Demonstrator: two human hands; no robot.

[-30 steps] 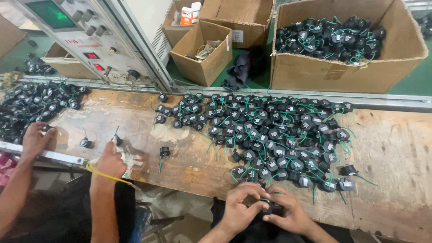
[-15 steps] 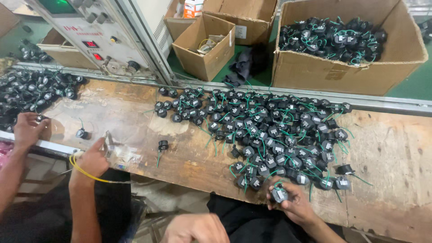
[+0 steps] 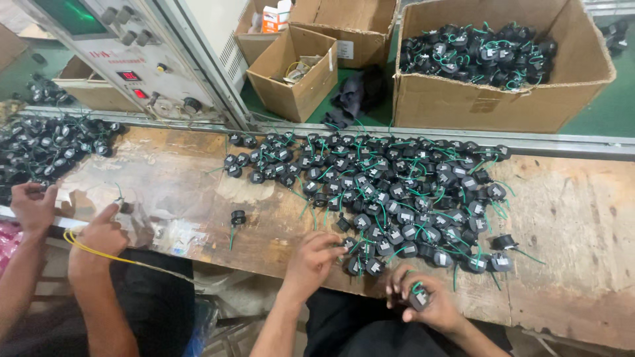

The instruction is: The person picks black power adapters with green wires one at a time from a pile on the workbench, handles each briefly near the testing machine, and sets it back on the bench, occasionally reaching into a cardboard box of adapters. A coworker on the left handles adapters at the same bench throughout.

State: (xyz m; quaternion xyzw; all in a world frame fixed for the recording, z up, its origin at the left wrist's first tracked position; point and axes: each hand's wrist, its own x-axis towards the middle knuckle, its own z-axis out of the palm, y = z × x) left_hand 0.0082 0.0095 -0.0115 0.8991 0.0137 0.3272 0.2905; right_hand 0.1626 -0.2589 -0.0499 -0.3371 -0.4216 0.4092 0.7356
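Since half a second ago, left hand back at near edge of black, green-wired plastic component pile on worn wooden bench, fingers loosely curled onto nearest piece; right hand closed around one small black component, just right.

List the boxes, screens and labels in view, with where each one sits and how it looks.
Large box: top right, brown cardboard, full of black parts.
Small box: top centre, brown, open.
Carton: behind it, orange and white.
Green screen: top left, on grey machine.
Red display: below it, small.
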